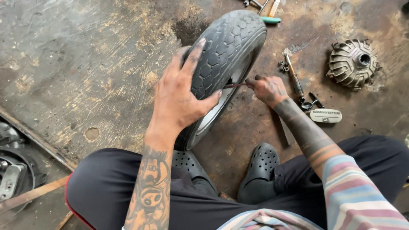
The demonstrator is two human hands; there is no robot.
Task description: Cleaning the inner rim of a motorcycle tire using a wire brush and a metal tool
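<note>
Rubber tyre (226,47) under left hand (181,93), right hand (266,88) gripping rod (235,85)

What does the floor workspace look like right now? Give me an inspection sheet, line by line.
Surface: stained, worn concrete floor.
Job's things: small wheel with black tyre stands upright; thin rod tool points into its rim side.
Clutter: finned metal hub, screwdriver-like tool, small nuts, pale oval tag, green-handled tool.
Grippers: left hand flat on the tyre tread, steadying it; right hand grips the rod tool.
Cables: nothing seen.
Surroundings: person's black clogs, dark trousers; metal parts at left edge.
</note>
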